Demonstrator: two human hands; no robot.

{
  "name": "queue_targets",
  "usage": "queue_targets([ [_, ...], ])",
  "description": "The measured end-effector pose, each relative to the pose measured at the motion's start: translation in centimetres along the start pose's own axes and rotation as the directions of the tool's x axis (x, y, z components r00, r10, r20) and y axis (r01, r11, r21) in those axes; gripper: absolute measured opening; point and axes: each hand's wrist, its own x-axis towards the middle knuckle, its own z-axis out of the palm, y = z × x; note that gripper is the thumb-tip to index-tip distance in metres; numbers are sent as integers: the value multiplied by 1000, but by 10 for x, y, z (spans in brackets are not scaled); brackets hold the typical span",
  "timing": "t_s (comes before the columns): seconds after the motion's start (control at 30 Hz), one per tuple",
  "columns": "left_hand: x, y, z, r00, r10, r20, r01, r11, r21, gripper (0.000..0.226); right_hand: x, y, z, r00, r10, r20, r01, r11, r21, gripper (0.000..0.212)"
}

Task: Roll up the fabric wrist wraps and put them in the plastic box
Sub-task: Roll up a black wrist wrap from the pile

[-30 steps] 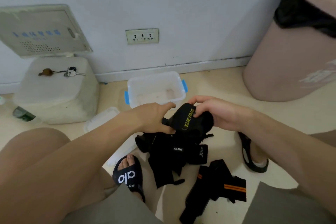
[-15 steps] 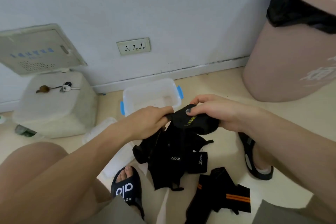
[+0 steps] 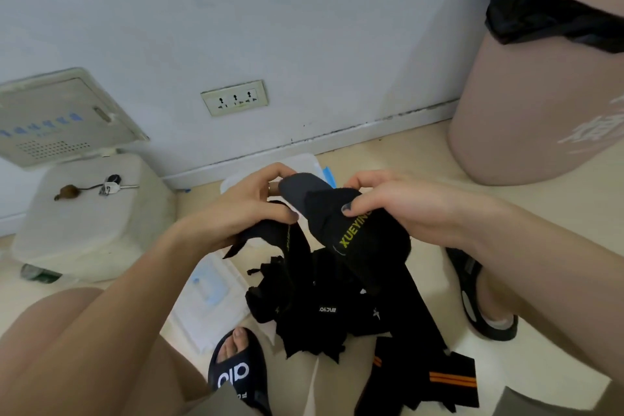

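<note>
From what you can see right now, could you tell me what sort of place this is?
Probably a room in a home, at floor level: a wall socket low above the skirting, a pink bin with a black liner, and wrist wraps piled on the pale floor between sandalled feet.

- Held wrist wrap [image 3: 358,230]: black, yellow lettering.
- Floor wrap [image 3: 439,378]: black, orange stripes.
- Slipper [image 3: 233,371]: black, white lettering.
- Bin [image 3: 540,105]: pink, black liner.
</note>
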Motion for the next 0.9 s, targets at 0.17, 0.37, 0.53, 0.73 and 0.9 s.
queue_targets([
  [0.17,-6,6,-7,994,31,104,-10,981,-195,60,-9,-6,2,985,-118,126,90,974,209,34],
  [0.37,-14,15,0,980,81,183,3,908,-420,63,0,1,24,969,-230,89,195,937,288,33],
  [0.53,-18,15,-4,981,101,165,5,839,-544,58,5,1,35,963,-231,136,177,931,320,34],
  [0.73,-16,17,-17,996,93,1,-62,676,-734,76,8,-2,32,962,-243,123,185,914,362,34],
  [0.9,-8,12,-10,936,-197,-291,-100,643,-759,55,9,-12,23,963,-264,-61,266,880,394,28],
])
